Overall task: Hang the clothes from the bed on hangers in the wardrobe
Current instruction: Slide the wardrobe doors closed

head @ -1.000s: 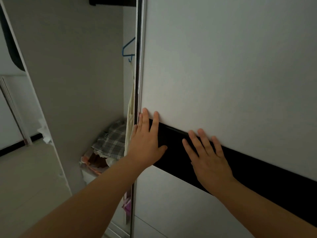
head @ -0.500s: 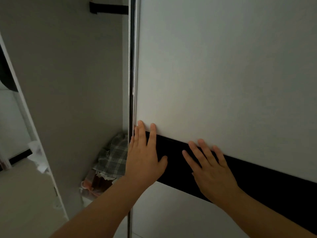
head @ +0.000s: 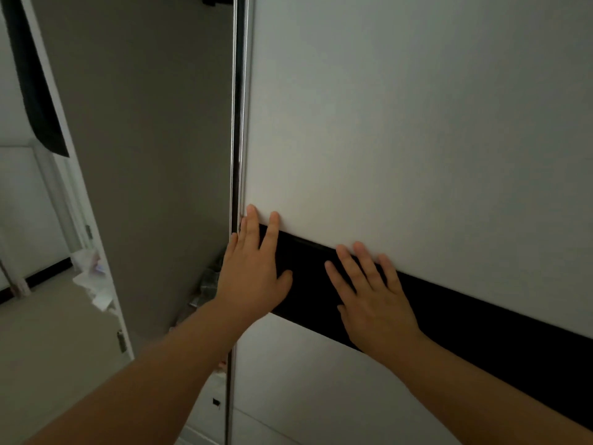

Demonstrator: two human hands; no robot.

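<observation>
A white sliding wardrobe door (head: 401,123) with a black horizontal band (head: 481,332) fills the right of the view. My left hand (head: 253,271) lies flat on the door at its left metal edge (head: 239,123), fingers straight. My right hand (head: 372,293) presses flat on the black band beside it. Only a thin dark gap remains between the door edge and the grey wardrobe side panel (head: 154,155). A sliver of checked folded clothing (head: 208,284) shows low in that gap. No hanger is visible.
An open white hinged door (head: 80,220) stands at the left with a dark strip (head: 35,91) near its top. Crumpled white paper (head: 93,277) lies by it on the pale floor (head: 48,348).
The sliding door has moved left under both hands, narrowing the opening. The blue hanger, the cream garment and most of the folded clothes are now hidden behind it.
</observation>
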